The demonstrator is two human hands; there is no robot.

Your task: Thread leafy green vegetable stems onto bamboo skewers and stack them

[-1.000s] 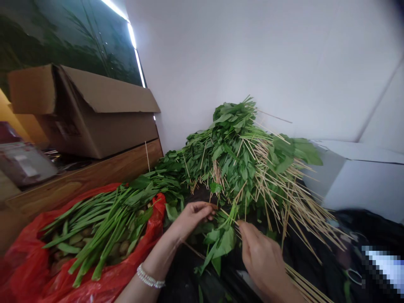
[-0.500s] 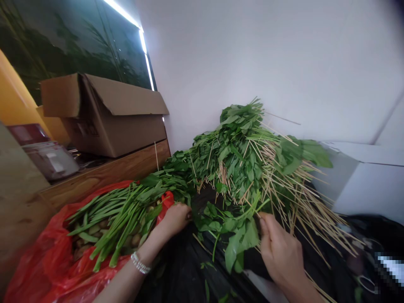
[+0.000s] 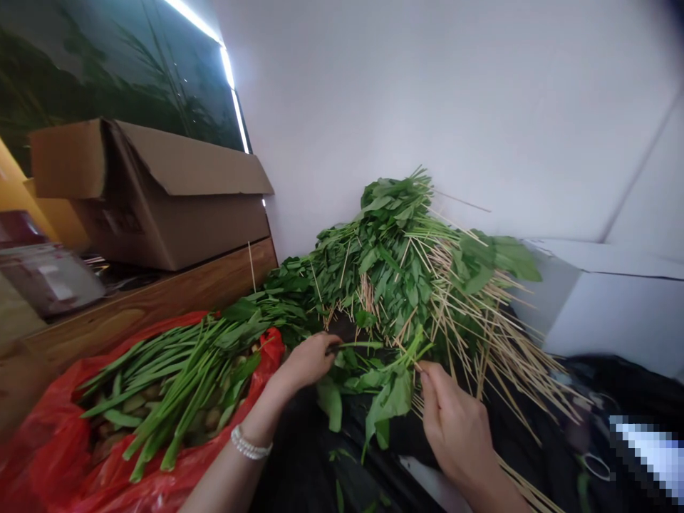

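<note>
My left hand (image 3: 307, 362) pinches the end of a green leafy stem (image 3: 358, 345) between its fingertips. That stem belongs to a loose bunch of leafy greens (image 3: 387, 388), and my right hand (image 3: 454, 420) grips the bunch's other side near the stems. Just behind them rises a large heap of leafy green stems (image 3: 390, 263), with many thin bamboo skewers (image 3: 484, 335) sticking out towards the right. A pearl-like bracelet (image 3: 250, 446) circles my left wrist.
To the left, a red plastic bag (image 3: 56, 442) holds long green stems and pale tubers. Behind it are a wooden ledge (image 3: 149, 303) and an open cardboard box (image 3: 154, 206). A white box (image 3: 603, 306) stands at right, above black sheeting (image 3: 315, 456).
My hands are further apart than a second ago, and the leafy bunch now stretches between them. My left hand has moved left and up, and my right hand right.
</note>
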